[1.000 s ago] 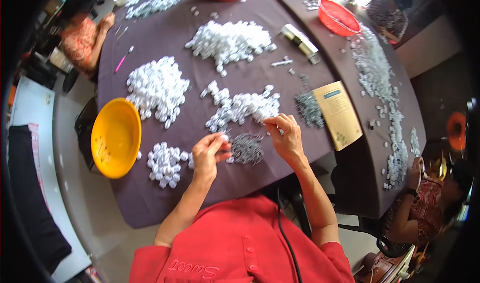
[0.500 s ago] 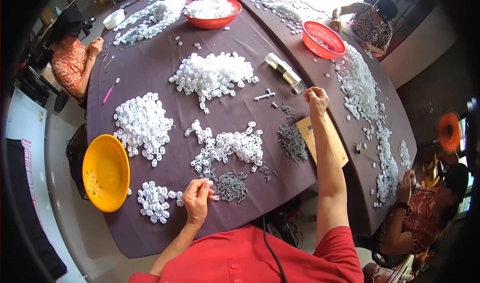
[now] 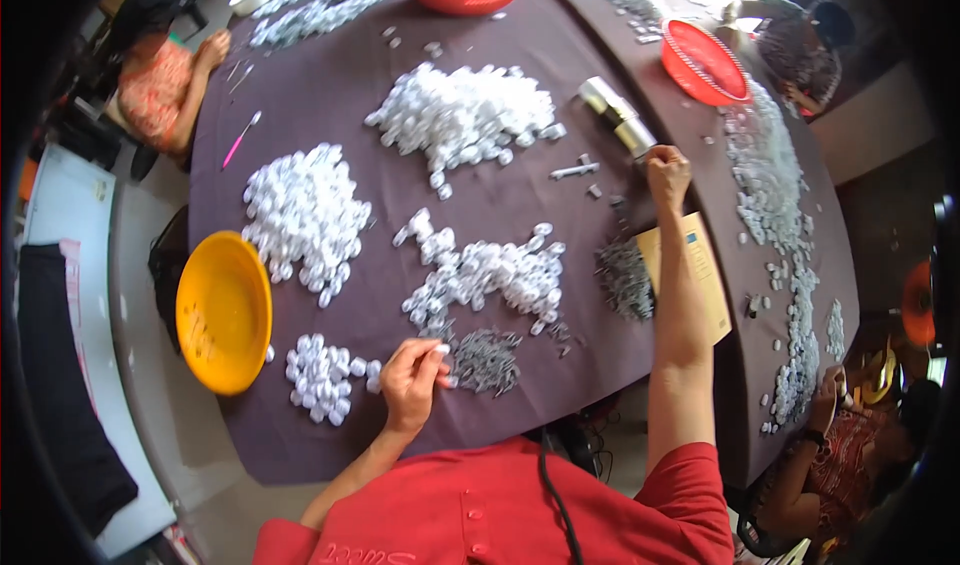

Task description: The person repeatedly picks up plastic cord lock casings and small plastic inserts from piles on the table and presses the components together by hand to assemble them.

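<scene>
My left hand (image 3: 410, 387) is closed in a pinch on a small white plastic piece, beside a heap of small grey pins (image 3: 487, 361). White pieces with holes form a loose pile (image 3: 490, 273) just beyond it. Out to the right, my right hand (image 3: 668, 179) has its fingers pressed together at the near end of a clear tube-shaped container (image 3: 617, 117) with a yellowish band. Whatever those fingers hold is too small to make out. Under the right forearm lies a tan envelope-like sheet (image 3: 707, 287), next to another heap of grey pins (image 3: 625, 277).
More white pieces lie in a far pile (image 3: 465, 115), a left pile (image 3: 303, 215) and a small near pile (image 3: 320, 380). A yellow bowl (image 3: 224, 370) sits at the left edge; red baskets (image 3: 470, 3) (image 3: 703, 62) stand farther off. Other people sit around the cloth-covered tables.
The whole view has shifted, moving the table's contents right and up in the picture. My right hand has come closer to the container's end. My left hand keeps its pinch.
</scene>
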`<state>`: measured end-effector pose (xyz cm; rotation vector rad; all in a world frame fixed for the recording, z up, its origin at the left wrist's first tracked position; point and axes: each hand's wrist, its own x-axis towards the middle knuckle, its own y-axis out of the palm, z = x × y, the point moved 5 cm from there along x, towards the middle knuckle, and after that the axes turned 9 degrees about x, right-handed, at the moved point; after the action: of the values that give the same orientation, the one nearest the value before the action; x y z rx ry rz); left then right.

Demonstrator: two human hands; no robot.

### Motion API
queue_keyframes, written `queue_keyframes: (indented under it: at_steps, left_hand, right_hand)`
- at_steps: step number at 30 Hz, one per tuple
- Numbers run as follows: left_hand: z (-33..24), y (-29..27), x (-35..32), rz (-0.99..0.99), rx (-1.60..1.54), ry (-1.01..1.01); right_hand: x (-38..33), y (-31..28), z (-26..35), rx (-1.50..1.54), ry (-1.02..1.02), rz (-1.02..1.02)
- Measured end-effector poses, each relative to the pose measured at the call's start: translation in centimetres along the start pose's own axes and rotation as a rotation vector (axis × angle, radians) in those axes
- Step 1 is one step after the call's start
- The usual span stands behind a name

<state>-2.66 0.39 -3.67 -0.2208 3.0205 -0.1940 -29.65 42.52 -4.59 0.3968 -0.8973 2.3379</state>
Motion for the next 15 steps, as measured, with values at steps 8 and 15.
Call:
queue_keyframes:
  at_steps: [8,15]
  left_hand:
    - [0.5,0.4,1.6,0.052,-0.157,-0.107]
    - [1.9,-1.1,1.7,-0.069,-0.479,-0.155]
  right_hand:
    - [1.6,-3.5,-3.5,0.198,-0.011,0.013]
    - [-11.6,-2.8,13.1,0.322,-0.169,0.34]
